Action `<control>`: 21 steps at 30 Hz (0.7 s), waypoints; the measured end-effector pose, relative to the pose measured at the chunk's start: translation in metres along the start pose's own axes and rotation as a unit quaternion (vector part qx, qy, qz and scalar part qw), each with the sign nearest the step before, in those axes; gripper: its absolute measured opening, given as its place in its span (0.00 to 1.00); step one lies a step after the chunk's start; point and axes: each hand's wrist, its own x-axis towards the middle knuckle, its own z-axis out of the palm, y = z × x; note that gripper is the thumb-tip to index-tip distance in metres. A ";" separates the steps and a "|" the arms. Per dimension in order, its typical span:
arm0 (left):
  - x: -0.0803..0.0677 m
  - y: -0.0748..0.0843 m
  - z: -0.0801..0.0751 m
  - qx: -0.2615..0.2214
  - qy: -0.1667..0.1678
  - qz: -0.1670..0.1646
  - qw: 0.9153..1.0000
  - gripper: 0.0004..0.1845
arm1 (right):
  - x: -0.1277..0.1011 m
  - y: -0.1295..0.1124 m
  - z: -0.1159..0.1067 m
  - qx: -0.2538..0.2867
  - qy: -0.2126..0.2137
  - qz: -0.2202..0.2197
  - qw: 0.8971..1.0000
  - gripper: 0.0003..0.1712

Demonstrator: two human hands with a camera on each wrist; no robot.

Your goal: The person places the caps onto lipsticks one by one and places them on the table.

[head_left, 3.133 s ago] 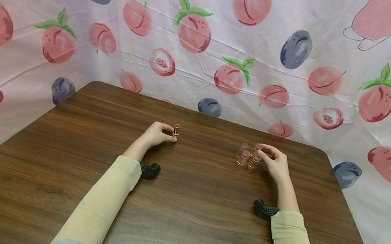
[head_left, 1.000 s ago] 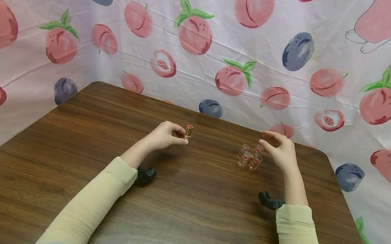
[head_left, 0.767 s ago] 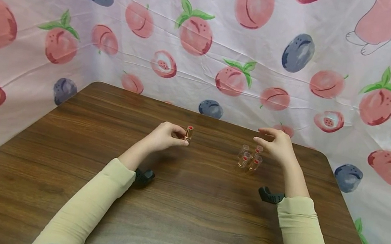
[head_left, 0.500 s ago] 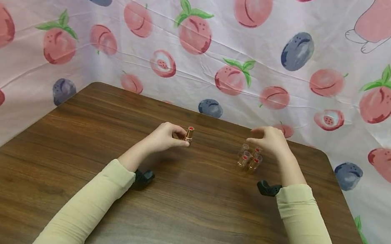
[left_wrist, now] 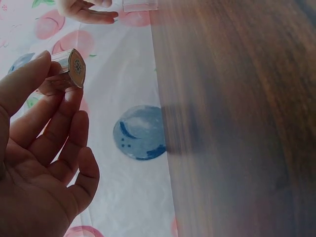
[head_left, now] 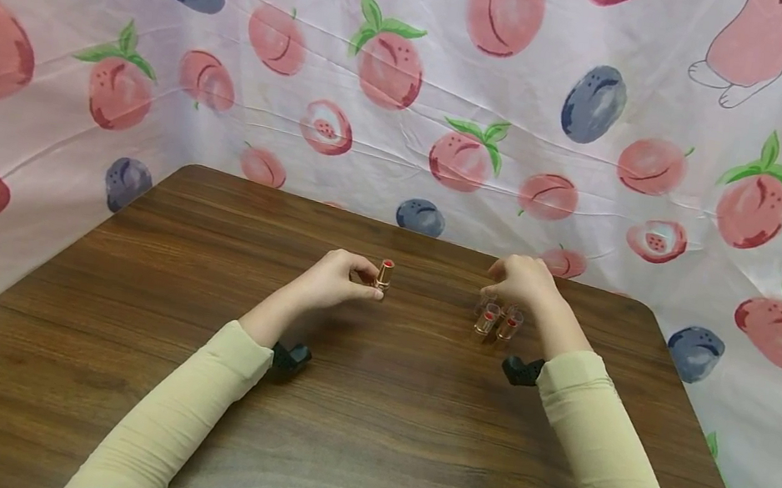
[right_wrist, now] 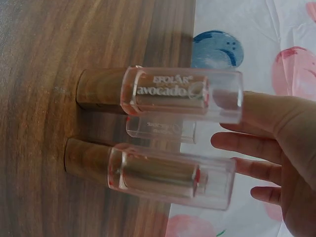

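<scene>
Moved: right hand (head_left: pixel 524 281) has shifted left, over the capped lipsticks (head_left: pixel 498 319) on the tabletop (head_left: pixel 374 410).
Right fingers: spread, seemingly gripping nothing.
Left hand (head_left: pixel 336 278): pinches uncapped lipstick (head_left: pixel 384 274), centre-far.

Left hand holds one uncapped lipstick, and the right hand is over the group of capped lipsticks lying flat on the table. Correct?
Not quite. The capped lipsticks stand upright on the table, as the head view shows. The left hand does hold the uncapped lipstick, and the right hand is over the group.
</scene>
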 end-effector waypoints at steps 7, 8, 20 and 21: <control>0.002 0.000 -0.001 0.000 -0.005 -0.004 1.000 0.10 | 0.006 -0.002 0.007 -0.020 -0.010 -0.002 1.000 0.23; 0.003 0.000 -0.001 0.000 -0.006 -0.005 1.000 0.10 | 0.006 -0.001 0.008 -0.024 -0.012 -0.003 1.000 0.23; 0.005 -0.002 -0.005 0.001 -0.012 -0.012 1.000 0.12 | 0.007 0.001 0.010 0.000 -0.023 0.010 1.000 0.22; 0.005 -0.003 -0.005 0.001 -0.012 -0.013 1.000 0.12 | 0.006 0.001 0.010 0.003 -0.024 0.012 1.000 0.22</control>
